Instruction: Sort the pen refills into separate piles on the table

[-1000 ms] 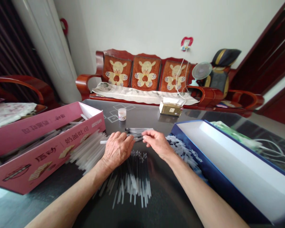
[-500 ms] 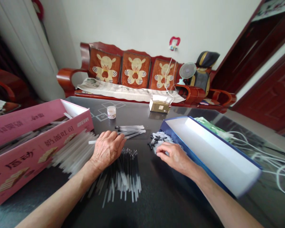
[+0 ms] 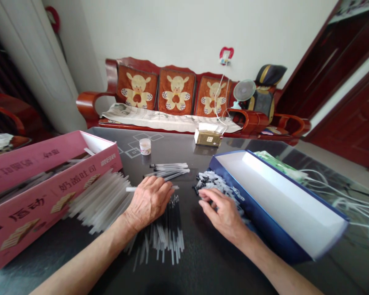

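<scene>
My left hand [image 3: 150,198] is closed around a translucent pen barrel [image 3: 130,189]; one end sticks out to the left and a thin tip shows on the right. Just below it lie several pen refills [image 3: 174,233] with dark ink and clear ends. A heap of clear empty barrels [image 3: 100,203] is left of this hand. My right hand [image 3: 223,211] has thumb and forefinger apart, beside a pile of small clear and black pen caps [image 3: 213,180]; nothing shows between the fingertips. Beyond the left hand lie several pens [image 3: 170,167].
At left stands a long pink box [image 3: 110,157] with pen parts inside. A blue box [image 3: 279,196] with a white inside is at right, near a green packet [image 3: 283,166] and white cables [image 3: 322,184]. A small jar [image 3: 145,146] and a tissue box [image 3: 207,138] stand farther back.
My left hand has shifted right with the barrel, whose tip now shows past the fingers. At the cap pile, my right thumb and forefinger have spread apart.
</scene>
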### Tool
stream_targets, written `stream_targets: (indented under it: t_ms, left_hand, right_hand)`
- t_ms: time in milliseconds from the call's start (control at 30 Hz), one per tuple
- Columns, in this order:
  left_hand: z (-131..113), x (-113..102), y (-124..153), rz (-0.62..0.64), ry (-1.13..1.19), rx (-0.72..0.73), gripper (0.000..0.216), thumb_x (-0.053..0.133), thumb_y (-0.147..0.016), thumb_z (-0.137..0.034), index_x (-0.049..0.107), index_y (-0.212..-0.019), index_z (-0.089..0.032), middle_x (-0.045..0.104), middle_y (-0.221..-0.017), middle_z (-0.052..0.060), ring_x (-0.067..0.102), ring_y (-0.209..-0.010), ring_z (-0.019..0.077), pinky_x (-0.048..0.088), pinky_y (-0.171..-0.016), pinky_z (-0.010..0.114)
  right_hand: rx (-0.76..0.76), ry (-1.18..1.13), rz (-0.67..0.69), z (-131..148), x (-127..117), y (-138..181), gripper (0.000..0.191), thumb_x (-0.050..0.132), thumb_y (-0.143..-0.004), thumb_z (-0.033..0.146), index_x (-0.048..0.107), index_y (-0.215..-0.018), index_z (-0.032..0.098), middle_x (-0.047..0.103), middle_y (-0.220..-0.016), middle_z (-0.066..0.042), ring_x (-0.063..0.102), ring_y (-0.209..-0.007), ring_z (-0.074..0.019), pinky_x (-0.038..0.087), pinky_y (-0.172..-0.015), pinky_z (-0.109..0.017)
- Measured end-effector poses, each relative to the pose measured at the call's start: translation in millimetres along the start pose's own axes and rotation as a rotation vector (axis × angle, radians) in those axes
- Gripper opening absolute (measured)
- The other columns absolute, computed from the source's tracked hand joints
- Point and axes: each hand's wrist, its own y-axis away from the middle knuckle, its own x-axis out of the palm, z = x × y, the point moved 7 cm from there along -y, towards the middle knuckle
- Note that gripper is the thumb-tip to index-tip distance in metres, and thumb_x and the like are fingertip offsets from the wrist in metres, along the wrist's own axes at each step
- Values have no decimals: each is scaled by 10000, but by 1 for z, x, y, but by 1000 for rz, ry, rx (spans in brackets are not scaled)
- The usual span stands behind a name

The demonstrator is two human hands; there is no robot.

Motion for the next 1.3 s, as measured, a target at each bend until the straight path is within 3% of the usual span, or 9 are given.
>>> stream_targets:
  t_ms: [167, 433, 600, 667, 800, 867, 1000, 1133, 1300]
  left_hand:
    - [-31, 3, 1, 77, 114, 119, 240, 404, -948, -293, 614, -930, -177, 574, -792, 45, 492, -742, 173, 409, -692, 303]
    - [-43, 3, 1, 134, 116, 162, 224, 400, -942, -285, 601, -990, -197, 579, -780, 30, 505, -720, 176, 389, -604, 284]
    - [-19, -5, -1, 76, 63, 93, 275, 422, -933, -412, 627, -949, -230, 578, -677, 11, 524, -647, 164, 354, -549, 269]
    - [-8, -7, -1, 55, 20, 58, 312, 430, -926, -422, 629, -806, -214, 566, -632, 14, 521, -623, 156, 339, -542, 265]
    - [0, -8, -1, 33, -16, 61, 342, 451, -911, -400, 602, -682, -195, 543, -596, 15, 501, -590, 148, 321, -534, 267]
    - [-1, -8, -1, 29, -6, 74, 327, 454, -908, -388, 612, -696, -196, 533, -599, 14, 496, -593, 148, 324, -538, 270]
    - [-3, -9, -2, 55, 16, 134, 318, 430, -925, -402, 642, -797, -203, 531, -654, 18, 495, -649, 157, 355, -583, 281]
    - [13, -10, -3, 101, -21, 123, 313, 405, -940, -400, 654, -907, -213, 541, -704, 26, 487, -694, 170, 375, -621, 290]
    - [47, -20, -4, 14, -89, -61, 315, 397, -945, -376, 661, -970, -206, 555, -723, 40, 496, -717, 170, 385, -619, 280]
  right_hand:
    - [228, -390, 11, -1, 28, 8, 236, 560, -846, 326, 646, -1036, 215, 728, -945, -62, 691, -835, -197, 546, -740, -296]
    - [261, -368, 69, 1, 27, 12, 186, 578, -831, 366, 674, -825, 207, 694, -698, -18, 646, -637, -169, 486, -578, -248]
    - [230, -287, 27, -1, 4, 6, 236, 521, -865, 386, 664, -823, 202, 710, -787, -49, 672, -746, -201, 514, -652, -274]
    - [200, -242, -18, -2, -2, 2, 238, 538, -858, 378, 647, -978, 204, 714, -949, -73, 673, -862, -220, 530, -727, -302]
    - [-10, -95, -26, 22, 4, -8, 463, 569, -850, 326, 488, -1295, 228, 631, -1222, -99, 591, -1117, -245, 463, -964, -398]
    - [-127, -44, 44, 41, 16, -13, 395, 531, -879, 284, 518, -1271, 245, 646, -1188, -87, 596, -1101, -232, 448, -981, -394]
    - [-239, 35, 123, 62, 30, -25, 239, 446, -918, 205, 642, -1052, 230, 670, -985, -75, 636, -901, -187, 490, -825, -308]
    - [-157, 152, 163, 46, 31, -29, 219, 456, -882, 163, 650, -973, 207, 655, -911, -71, 631, -831, -187, 471, -761, -300]
    - [153, 106, 289, 8, 38, -8, 142, 537, -778, 163, 632, -876, 200, 665, -667, -8, 609, -584, -160, 436, -589, -270]
